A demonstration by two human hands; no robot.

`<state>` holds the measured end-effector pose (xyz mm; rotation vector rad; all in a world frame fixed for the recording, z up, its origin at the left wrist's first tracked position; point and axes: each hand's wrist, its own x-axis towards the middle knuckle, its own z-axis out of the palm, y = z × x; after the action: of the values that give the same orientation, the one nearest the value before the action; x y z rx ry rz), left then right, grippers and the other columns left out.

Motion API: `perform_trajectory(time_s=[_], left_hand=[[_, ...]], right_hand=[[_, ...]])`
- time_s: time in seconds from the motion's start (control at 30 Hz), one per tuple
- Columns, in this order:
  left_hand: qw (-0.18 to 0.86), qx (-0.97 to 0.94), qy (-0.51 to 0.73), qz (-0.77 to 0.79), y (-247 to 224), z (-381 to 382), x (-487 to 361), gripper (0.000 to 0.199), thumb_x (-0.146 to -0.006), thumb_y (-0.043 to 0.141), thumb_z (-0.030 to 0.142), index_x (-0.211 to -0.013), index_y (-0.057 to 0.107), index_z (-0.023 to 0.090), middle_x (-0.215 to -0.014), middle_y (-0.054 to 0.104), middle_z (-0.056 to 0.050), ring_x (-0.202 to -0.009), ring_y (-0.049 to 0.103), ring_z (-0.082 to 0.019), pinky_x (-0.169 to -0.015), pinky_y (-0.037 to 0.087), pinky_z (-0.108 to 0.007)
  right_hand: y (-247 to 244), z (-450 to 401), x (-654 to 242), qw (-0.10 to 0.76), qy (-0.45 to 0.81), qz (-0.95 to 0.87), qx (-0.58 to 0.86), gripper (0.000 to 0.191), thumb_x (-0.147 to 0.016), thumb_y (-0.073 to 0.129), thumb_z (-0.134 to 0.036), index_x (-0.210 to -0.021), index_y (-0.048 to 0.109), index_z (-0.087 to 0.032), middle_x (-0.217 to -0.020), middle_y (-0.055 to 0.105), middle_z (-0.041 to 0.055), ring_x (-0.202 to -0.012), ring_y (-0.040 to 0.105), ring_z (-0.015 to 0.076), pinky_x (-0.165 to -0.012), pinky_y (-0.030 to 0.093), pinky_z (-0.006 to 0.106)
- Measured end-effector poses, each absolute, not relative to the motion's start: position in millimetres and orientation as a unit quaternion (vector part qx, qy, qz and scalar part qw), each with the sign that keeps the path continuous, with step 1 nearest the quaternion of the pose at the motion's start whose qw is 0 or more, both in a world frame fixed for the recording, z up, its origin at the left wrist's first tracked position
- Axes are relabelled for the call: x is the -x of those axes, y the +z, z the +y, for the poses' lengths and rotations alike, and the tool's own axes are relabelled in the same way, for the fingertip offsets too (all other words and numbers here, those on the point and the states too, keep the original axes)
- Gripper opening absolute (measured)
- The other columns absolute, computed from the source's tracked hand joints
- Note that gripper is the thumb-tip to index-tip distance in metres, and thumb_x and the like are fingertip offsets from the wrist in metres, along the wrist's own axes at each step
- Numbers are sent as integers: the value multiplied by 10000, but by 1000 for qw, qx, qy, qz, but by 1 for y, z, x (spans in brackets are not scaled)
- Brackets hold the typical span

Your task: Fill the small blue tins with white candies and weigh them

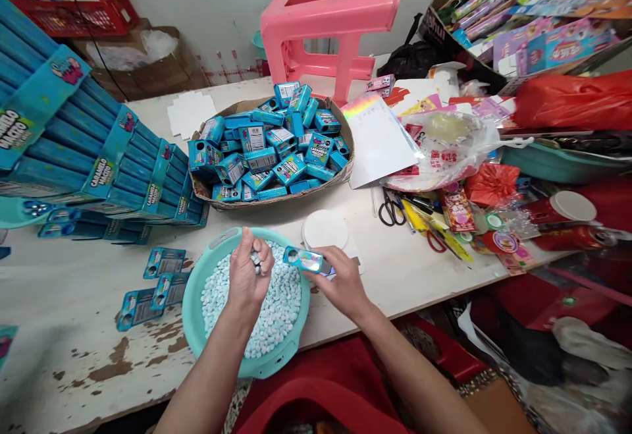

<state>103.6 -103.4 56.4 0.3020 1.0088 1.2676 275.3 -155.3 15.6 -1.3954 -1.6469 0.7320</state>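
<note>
A turquoise plastic basin (194, 315) stands at the table's front edge, filled with small pale-blue and white candies (276, 309). Over it my left hand (249, 266) is closed around a few of these candies, some showing between the fingers. My right hand (340, 286) grips a small blue candy box (303, 259) by its right end, at the basin's right rim. The box lies level, its narrow printed side up. Left of the basin, several similar blue boxes (165, 261) lie on the table. Behind it, a cardboard tray (271, 202) is heaped with more of them.
Tall stacks of blue display packs (99, 151) rise at the left. A pink stool (340, 6) lies tipped behind the tray. A white round lid (324, 230) sits beyond my right hand. Black scissors (392, 210), pens and wrappers clutter the right side, below a carton of colourful packets (543, 45).
</note>
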Motion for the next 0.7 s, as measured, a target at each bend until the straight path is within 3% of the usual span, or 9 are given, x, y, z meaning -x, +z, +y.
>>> perform_trajectory(time_s=[0.17, 0.27, 0.5, 0.7], left_hand=[[569, -241, 615, 489, 59, -107, -120, 390, -798, 623, 388, -533, 451, 160, -477, 443, 34, -488, 541, -105, -526, 440, -229], [534, -259, 624, 508, 52, -110, -120, 364, -801, 615, 387, -551, 484, 158, -499, 475, 27, -551, 584, -128, -606, 472, -258], [533, -252, 616, 522, 48, -105, -120, 369, -804, 607, 435, -598, 462, 166, -486, 405, 52, -405, 393, -58, -409, 311, -186], [551, -266, 566, 553, 35, -101, -99, 334, -817, 571, 444, -622, 487, 186, -488, 358, 46, -387, 309, -70, -376, 238, -188]], right_hand=[[20, -164, -248, 395, 287, -680, 547, 318, -775, 699, -260, -1067, 581, -218, -973, 654, 64, -904, 589, 236, -789, 474, 366], [15, -163, -243, 383, 286, -683, 552, 323, -767, 705, -255, -1062, 582, -213, -964, 653, 65, -898, 589, 242, -782, 475, 370], [10, -160, -244, 392, 296, -671, 556, 342, -743, 724, -249, -1057, 594, -216, -961, 657, 64, -906, 595, 243, -798, 476, 369], [7, -155, -262, 436, 374, -602, 555, 333, -727, 739, -257, -1037, 620, -241, -961, 655, 41, -906, 610, 220, -791, 488, 340]])
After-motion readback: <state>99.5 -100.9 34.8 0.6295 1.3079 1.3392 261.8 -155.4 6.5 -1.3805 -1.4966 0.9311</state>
